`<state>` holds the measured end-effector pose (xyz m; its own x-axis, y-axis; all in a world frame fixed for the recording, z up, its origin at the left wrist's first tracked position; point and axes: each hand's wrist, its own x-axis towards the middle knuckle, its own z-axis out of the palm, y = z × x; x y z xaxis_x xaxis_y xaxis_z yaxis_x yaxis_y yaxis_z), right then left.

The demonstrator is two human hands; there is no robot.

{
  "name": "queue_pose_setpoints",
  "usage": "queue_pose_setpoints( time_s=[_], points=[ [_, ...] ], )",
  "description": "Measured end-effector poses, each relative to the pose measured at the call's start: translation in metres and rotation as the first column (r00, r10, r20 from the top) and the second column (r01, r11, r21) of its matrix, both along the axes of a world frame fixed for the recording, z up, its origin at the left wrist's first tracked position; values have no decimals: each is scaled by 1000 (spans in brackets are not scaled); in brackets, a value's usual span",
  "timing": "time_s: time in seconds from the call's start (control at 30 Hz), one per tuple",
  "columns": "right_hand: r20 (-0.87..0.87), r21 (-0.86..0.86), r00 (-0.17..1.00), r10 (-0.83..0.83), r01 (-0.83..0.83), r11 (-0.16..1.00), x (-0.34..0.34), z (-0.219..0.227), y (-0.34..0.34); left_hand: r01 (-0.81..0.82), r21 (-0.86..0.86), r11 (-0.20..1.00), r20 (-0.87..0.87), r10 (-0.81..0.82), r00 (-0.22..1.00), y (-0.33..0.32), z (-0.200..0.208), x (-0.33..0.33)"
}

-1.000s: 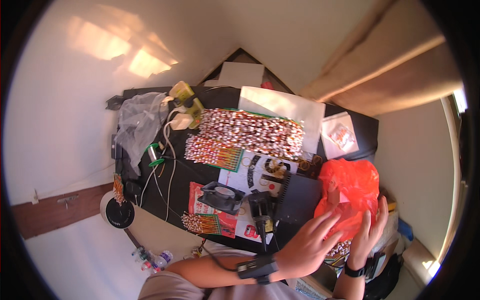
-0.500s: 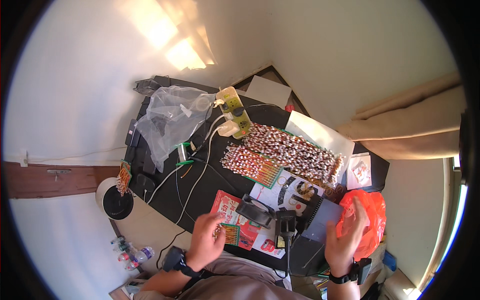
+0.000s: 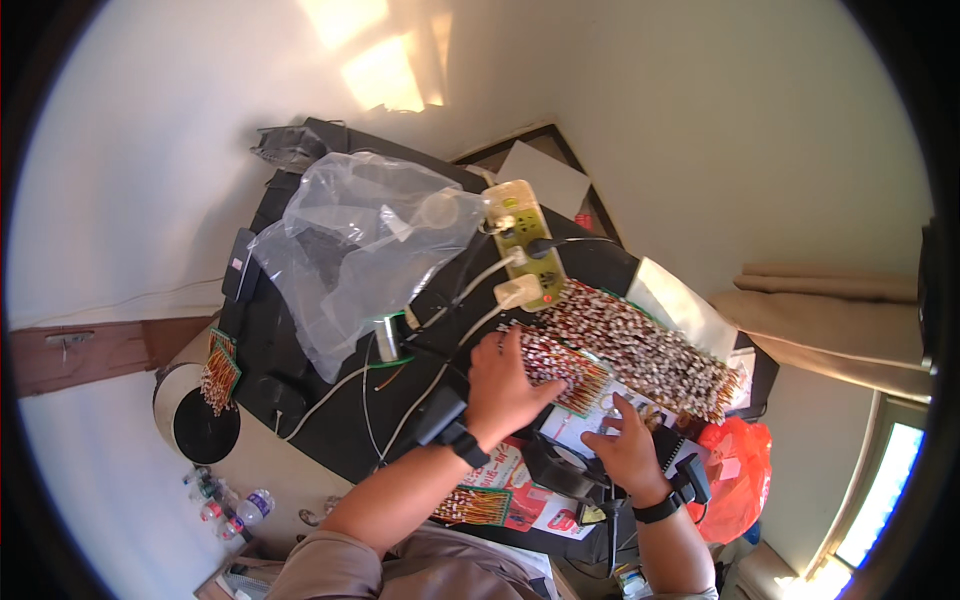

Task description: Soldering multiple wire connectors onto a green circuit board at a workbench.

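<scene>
My left hand (image 3: pixel 503 388) reaches over the left edge of a small green board (image 3: pixel 585 390) packed with rows of orange-legged, pale-tipped parts. Its thumb and fingers are spread around that edge, and I cannot make out a firm hold. Behind the board lies a larger mass of the same parts (image 3: pixel 655 345). My right hand (image 3: pixel 632 455) hovers right of a black device with a ring-like opening (image 3: pixel 560 468), its thumb and forefinger apart and nothing between them. Another small board with orange-legged parts (image 3: pixel 475 505) lies close to my body, partly behind my left forearm.
A clear plastic bag (image 3: pixel 350 235), a power strip (image 3: pixel 527 235) with plugged cords and a solder wire spool (image 3: pixel 391 340) are on the black table. A red plastic bag (image 3: pixel 742 470) sits at the right. One more board (image 3: pixel 220 372) rests on a round bin (image 3: pixel 206 436) at left.
My left hand has moved forward and right, from the near board to the one by the large mass. My right hand has come left, away from the red bag. The view has shifted.
</scene>
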<state>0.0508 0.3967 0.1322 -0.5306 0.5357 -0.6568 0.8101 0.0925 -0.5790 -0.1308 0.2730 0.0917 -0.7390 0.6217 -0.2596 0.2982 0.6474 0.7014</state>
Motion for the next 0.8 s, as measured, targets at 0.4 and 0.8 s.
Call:
queue_pose_setpoints(
  time_s=[0.4,0.8],
  points=[
    [-45,-153,996,-82,74,985,-13,-3,8,52,171,984,-83,-38,996,-38,35,-9],
    [-325,102,899,-294,342,934,113,127,-29,-218,-98,971,-268,185,946,-138,24,-165]
  ],
)
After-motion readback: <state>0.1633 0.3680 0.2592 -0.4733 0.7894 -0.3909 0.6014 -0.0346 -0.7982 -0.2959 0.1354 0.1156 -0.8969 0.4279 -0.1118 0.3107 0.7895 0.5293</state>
